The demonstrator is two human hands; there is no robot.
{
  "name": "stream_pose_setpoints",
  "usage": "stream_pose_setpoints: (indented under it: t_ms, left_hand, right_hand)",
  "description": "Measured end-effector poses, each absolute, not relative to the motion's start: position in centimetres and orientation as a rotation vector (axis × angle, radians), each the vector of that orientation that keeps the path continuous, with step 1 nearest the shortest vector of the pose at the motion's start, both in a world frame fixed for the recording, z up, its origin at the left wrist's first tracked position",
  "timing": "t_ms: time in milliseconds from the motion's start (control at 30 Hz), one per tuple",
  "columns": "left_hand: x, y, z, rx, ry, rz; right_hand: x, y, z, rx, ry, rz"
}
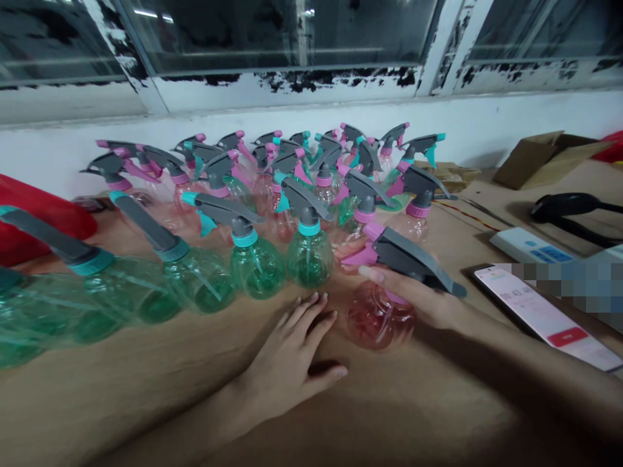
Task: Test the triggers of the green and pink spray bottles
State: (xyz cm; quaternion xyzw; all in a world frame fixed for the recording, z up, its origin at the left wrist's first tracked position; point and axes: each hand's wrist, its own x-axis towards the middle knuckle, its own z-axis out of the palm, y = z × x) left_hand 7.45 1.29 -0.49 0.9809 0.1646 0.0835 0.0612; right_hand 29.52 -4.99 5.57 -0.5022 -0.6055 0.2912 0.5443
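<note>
My right hand (pixel 409 288) is closed round the neck of a pink spray bottle (pixel 377 318), which has a grey and pink trigger head and stands a little tilted on the tabletop. My left hand (pixel 296 353) lies flat on the table with its fingers spread, holding nothing. Just beyond its fingertips is a green spray bottle (pixel 310 256) with a turquoise collar. Beside that one stands another green spray bottle (pixel 257 266), at the end of a row running off to the left. Part of my right hand's fingers is hidden behind the pink bottle's head.
Many more pink and green spray bottles (pixel 221 181) crowd the back of the table against the wall. On the right lie a phone (pixel 540 311) with a running timer, a white device (pixel 530 245), a black strap-like object (pixel 567 204) and an open cardboard box (pixel 540 159). Something red (pixel 43 217) sits at left.
</note>
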Motion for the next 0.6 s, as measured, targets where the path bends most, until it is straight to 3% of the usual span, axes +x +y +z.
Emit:
stream_pose_setpoints:
  t_ms: [600]
  left_hand:
    - [7.45, 1.37, -0.5, 2.972, 0.494, 0.251]
  right_hand:
    - [29.74, -5.47, 6.02, -1.364, -1.498, 0.63]
